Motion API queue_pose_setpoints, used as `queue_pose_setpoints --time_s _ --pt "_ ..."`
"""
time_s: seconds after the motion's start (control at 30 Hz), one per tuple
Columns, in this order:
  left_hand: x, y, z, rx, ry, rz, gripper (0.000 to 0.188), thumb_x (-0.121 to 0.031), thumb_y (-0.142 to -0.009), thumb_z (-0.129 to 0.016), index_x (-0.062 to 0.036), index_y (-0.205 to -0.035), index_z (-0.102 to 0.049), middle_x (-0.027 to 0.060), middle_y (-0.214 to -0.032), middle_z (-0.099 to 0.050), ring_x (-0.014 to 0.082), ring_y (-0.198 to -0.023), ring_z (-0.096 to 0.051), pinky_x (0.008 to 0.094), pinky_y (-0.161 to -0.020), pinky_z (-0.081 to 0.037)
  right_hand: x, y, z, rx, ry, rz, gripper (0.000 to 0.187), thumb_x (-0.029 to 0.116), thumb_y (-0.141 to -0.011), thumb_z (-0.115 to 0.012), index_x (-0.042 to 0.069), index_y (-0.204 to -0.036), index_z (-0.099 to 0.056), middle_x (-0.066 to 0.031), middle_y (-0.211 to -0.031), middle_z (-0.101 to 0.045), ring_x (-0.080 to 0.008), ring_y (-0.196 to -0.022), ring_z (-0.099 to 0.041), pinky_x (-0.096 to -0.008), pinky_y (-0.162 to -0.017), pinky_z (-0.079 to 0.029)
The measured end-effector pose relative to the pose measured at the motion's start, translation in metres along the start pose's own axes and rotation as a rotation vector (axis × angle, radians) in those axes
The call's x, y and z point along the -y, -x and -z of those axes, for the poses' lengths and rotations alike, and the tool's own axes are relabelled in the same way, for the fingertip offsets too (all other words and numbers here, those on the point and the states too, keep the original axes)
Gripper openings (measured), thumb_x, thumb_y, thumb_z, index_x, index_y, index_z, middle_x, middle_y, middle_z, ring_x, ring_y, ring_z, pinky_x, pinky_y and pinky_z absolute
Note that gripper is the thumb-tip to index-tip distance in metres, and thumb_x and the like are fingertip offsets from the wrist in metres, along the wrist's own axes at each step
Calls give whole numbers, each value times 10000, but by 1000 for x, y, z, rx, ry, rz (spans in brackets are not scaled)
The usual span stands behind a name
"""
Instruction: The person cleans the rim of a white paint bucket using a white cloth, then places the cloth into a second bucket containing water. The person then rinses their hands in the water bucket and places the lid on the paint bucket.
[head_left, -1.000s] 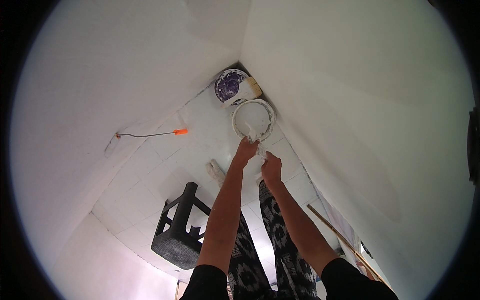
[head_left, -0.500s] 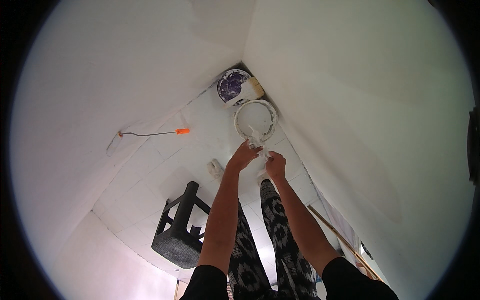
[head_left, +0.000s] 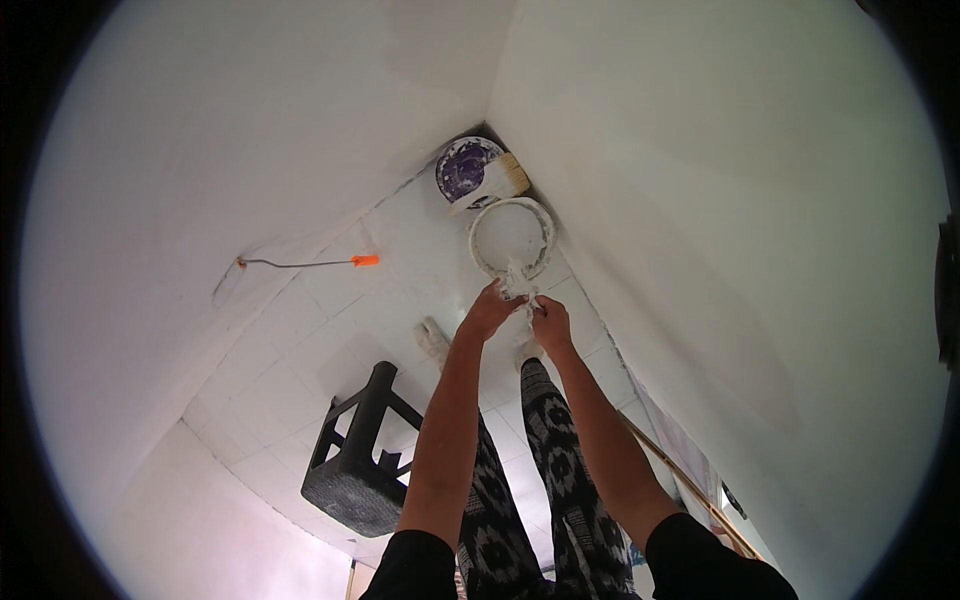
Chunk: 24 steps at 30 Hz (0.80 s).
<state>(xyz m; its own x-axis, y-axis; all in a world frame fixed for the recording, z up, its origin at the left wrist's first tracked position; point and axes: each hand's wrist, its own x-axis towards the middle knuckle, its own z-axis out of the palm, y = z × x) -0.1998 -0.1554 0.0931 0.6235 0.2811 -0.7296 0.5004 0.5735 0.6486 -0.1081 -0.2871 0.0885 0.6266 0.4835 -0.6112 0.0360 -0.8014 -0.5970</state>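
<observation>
Both my hands grip a crumpled, translucent white piece of thin plastic (head_left: pixel 516 278), which looks like a bag or a glove; I cannot tell which. My left hand (head_left: pixel 487 311) is closed on its left side, just below the near rim of the white bucket (head_left: pixel 550 232). Close beside it, my right hand (head_left: pixel 551 326) pinches the plastic's lower right part. An upper end of the plastic sticks up in front of the bucket's near rim. Whitish material coats the bucket's rim, and its inside is pale.
Behind the bucket, in the wall corner, a wide brush (head_left: pixel 513 174) lies across a purple, paint-smeared lid (head_left: pixel 461 172). A roller frame with an orange handle (head_left: pixel 365 261) leans at the left wall. A black stool (head_left: pixel 355 488) stands left of my legs. Wooden strips (head_left: pixel 690 484) lie along the right wall.
The plastic has changed shape between my hands, its upper end now lower and more bunched. My left hand has shifted slightly right, and the hands are a little closer together.
</observation>
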Motion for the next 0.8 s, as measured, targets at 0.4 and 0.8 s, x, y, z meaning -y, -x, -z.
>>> queue_pose_setpoints --time_s 0.4,0.8 --pt "-22 3 -9 -155 -57 52 231 -159 -852 -659 25 -988 -630 93 -825 -651 170 -707 -558 326 -671 -466 15 6 -2 -47 108 75 335 19 -751 -574 28 -1075 -657 -211 -1055 -648 -361 -1009 -610 -410 -894 -473" --pt "60 -15 25 19 221 161 415 -328 -910 -620 -19 -1172 -531 77 -1059 -561 171 -1095 -530 340 -863 -452 3 1 -15 -10 -93 63 311 20 -800 -554 -18 -1103 -616 -239 -1076 -632 -372 -1045 -598 -408 -913 -460"
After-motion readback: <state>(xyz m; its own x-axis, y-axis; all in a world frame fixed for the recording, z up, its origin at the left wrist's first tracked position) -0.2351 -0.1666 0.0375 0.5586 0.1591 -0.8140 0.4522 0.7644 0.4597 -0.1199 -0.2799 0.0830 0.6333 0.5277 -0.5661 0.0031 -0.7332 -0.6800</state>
